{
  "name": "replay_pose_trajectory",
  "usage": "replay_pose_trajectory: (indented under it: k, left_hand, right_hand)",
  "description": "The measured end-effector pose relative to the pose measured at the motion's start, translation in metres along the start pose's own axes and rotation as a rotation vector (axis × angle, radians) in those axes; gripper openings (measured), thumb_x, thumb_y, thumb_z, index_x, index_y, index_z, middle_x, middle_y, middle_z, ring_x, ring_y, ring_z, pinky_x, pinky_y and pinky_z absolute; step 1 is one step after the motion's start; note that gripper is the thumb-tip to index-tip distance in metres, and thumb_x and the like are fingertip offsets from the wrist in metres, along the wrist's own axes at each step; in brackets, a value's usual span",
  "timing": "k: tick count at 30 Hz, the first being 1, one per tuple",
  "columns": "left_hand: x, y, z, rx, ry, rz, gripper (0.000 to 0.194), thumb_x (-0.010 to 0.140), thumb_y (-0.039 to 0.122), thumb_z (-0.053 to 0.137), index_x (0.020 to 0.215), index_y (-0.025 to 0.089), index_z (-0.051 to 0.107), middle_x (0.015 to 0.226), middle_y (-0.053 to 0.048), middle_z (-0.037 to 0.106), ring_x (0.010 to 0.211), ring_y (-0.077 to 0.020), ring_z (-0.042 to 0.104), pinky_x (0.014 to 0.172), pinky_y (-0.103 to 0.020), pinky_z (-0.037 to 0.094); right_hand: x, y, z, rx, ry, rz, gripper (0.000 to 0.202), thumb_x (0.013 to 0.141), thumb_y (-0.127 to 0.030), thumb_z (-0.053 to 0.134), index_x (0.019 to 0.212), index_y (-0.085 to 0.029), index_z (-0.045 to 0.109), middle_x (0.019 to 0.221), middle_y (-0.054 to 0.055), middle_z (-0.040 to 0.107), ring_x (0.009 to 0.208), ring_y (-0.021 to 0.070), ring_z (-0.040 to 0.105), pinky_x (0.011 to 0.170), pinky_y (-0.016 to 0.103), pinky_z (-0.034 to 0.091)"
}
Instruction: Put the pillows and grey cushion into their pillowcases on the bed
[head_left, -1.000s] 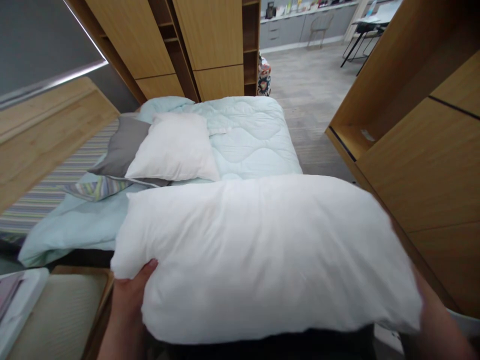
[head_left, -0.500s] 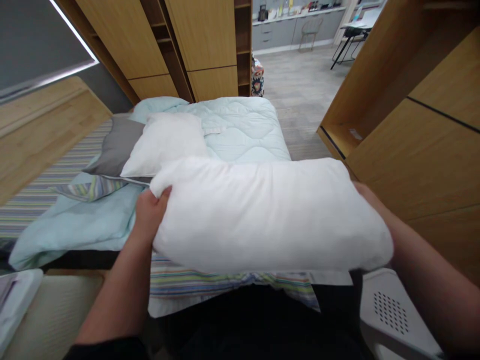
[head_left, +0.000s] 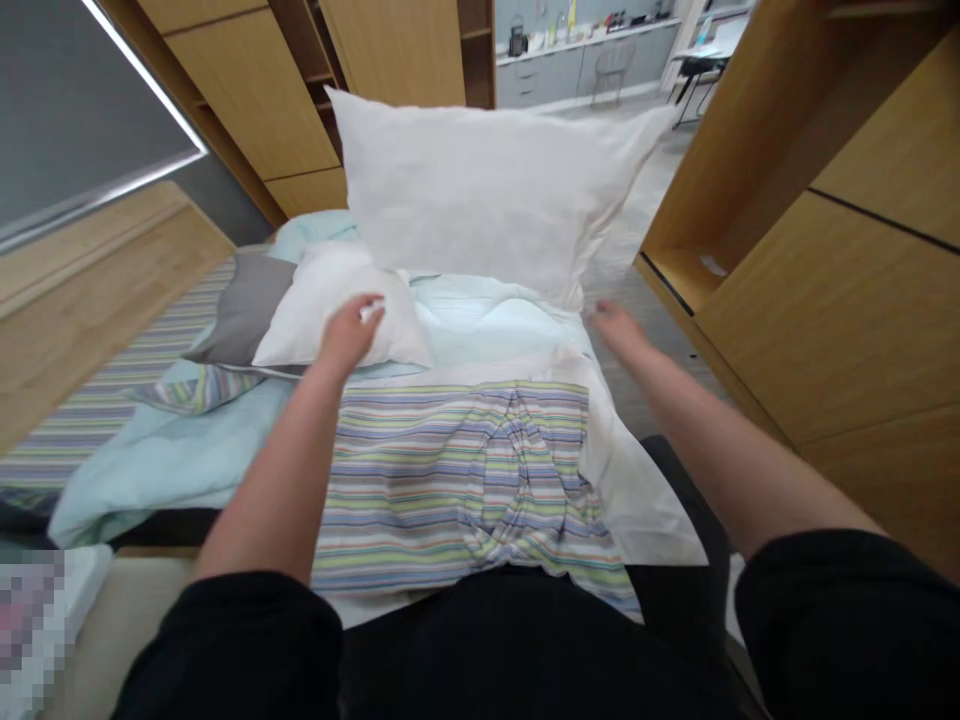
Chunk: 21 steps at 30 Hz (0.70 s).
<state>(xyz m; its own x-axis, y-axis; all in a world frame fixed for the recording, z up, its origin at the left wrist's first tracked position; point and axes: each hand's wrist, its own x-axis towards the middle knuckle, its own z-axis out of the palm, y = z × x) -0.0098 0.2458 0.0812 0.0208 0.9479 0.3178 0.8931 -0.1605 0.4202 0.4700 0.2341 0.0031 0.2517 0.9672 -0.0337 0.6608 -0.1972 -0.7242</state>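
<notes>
A large white pillow (head_left: 495, 190) is beyond both of my hands, apart from them, and appears to be in the air above the far part of the bed. My left hand (head_left: 352, 332) is open, thumb and fingers apart, in front of a smaller white pillow (head_left: 315, 310). My right hand (head_left: 619, 325) reaches forward below the large pillow's right corner, somewhat blurred, with its fingers stretched out and nothing in them. Between my arms a striped pillowcase (head_left: 420, 470) with a white border lies rumpled near my body.
Pale blue quilt (head_left: 157, 455) covers much of the bed, with a grey pillow (head_left: 247, 305) on the left. A wooden cabinet (head_left: 862, 310) stands on the right, tall wardrobes (head_left: 225, 90) at the back. A wooden ledge (head_left: 112, 280) runs along the left.
Both hands have let go of the large white pillow, which has moved forward and up, away from me. My arms have stretched forward, and the striped pillowcase beneath has come into view.
</notes>
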Motion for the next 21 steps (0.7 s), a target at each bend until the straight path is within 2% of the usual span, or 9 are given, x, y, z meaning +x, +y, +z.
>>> replay_pose_trajectory:
  k: [1, 4, 6, 7, 9, 11, 14, 17, 21]
  left_hand:
    - [-0.049, -0.008, 0.037, 0.028, -0.169, 0.022, 0.052, 0.109, 0.043, 0.046, 0.142, 0.010, 0.068, 0.152, -0.011, 0.068, 0.144, -0.0187, 0.060, 0.127, -0.035, 0.039]
    - [-0.191, -0.043, 0.126, 0.082, -0.328, -0.079, 0.047, 0.096, 0.033, 0.067, 0.135, 0.006, 0.073, 0.149, -0.023, 0.068, 0.144, -0.0357, 0.061, 0.126, -0.050, 0.043]
    - [-0.253, -0.072, 0.156, 0.155, -0.364, -0.126, 0.057, 0.096, 0.034, 0.065, 0.149, 0.011, 0.065, 0.164, -0.021, 0.055, 0.156, -0.0393, 0.048, 0.132, -0.056, 0.033]
    - [-0.268, -0.087, 0.162, 0.161, -0.386, -0.126, 0.058, 0.098, 0.036, 0.062, 0.151, 0.012, 0.063, 0.165, -0.020, 0.054, 0.158, -0.0374, 0.046, 0.133, -0.055, 0.031]
    - [-0.273, -0.113, 0.160, 0.194, -0.356, -0.147, 0.056, 0.103, 0.039, 0.052, 0.152, 0.012, 0.062, 0.163, -0.018, 0.057, 0.156, -0.0326, 0.047, 0.134, -0.048, 0.030]
    - [-0.255, -0.132, 0.146, 0.275, -0.279, -0.216, 0.056, 0.104, 0.040, 0.050, 0.151, 0.012, 0.062, 0.161, -0.019, 0.058, 0.155, -0.0327, 0.047, 0.133, -0.048, 0.029]
    - [-0.228, -0.147, 0.114, 0.401, -0.171, -0.414, 0.067, 0.100, 0.046, 0.056, 0.156, 0.008, 0.055, 0.164, -0.025, 0.052, 0.154, -0.0393, 0.045, 0.130, -0.053, 0.033]
    - [-0.227, -0.163, 0.080, 0.433, -0.123, -0.632, 0.087, 0.098, 0.062, 0.055, 0.163, 0.006, 0.045, 0.160, -0.031, 0.053, 0.146, -0.0467, 0.053, 0.119, -0.060, 0.044]
    - [-0.253, -0.198, 0.044, 0.364, -0.291, -0.876, 0.105, 0.087, 0.080, 0.057, 0.158, 0.003, 0.050, 0.145, -0.035, 0.064, 0.133, -0.0518, 0.064, 0.110, -0.062, 0.052]
  right_hand:
    - [-0.029, 0.028, 0.028, -0.023, -0.100, 0.008, 0.059, 0.104, -0.030, 0.055, 0.147, 0.010, 0.057, 0.155, 0.032, 0.057, 0.148, 0.0229, 0.054, 0.120, 0.031, 0.034]
    - [-0.110, 0.111, 0.094, -0.095, -0.274, 0.027, 0.062, 0.091, -0.020, 0.076, 0.148, 0.000, 0.063, 0.160, 0.029, 0.054, 0.153, 0.0305, 0.051, 0.127, 0.034, 0.035]
    - [-0.138, 0.150, 0.115, -0.174, -0.285, -0.047, 0.072, 0.091, -0.028, 0.077, 0.157, -0.007, 0.056, 0.170, 0.025, 0.043, 0.160, 0.0355, 0.040, 0.134, 0.046, 0.027]
    - [-0.140, 0.164, 0.119, -0.168, -0.269, -0.039, 0.075, 0.094, -0.032, 0.074, 0.161, -0.010, 0.051, 0.171, 0.023, 0.043, 0.159, 0.0353, 0.041, 0.134, 0.048, 0.027]
    - [-0.128, 0.179, 0.119, -0.098, -0.238, 0.078, 0.078, 0.100, -0.043, 0.066, 0.167, -0.011, 0.041, 0.165, 0.022, 0.051, 0.150, 0.0334, 0.052, 0.129, 0.046, 0.036]
    - [-0.106, 0.183, 0.115, 0.002, -0.259, 0.255, 0.079, 0.104, -0.050, 0.059, 0.167, -0.008, 0.036, 0.148, 0.023, 0.064, 0.131, 0.0303, 0.065, 0.115, 0.042, 0.050]
    - [-0.090, 0.177, 0.109, 0.092, -0.452, 0.347, 0.063, 0.105, -0.049, 0.056, 0.149, -0.003, 0.054, 0.116, 0.022, 0.075, 0.098, 0.0235, 0.074, 0.087, 0.031, 0.059]
    - [-0.114, 0.173, 0.103, 0.168, -0.692, 0.376, 0.045, 0.096, -0.046, 0.069, 0.115, -0.006, 0.070, 0.097, 0.018, 0.077, 0.077, 0.0192, 0.072, 0.068, 0.026, 0.056]
    - [-0.179, 0.166, 0.098, 0.081, -0.962, 0.329, 0.051, 0.087, -0.047, 0.079, 0.123, -0.014, 0.067, 0.102, 0.014, 0.078, 0.074, 0.0240, 0.075, 0.060, 0.029, 0.054]
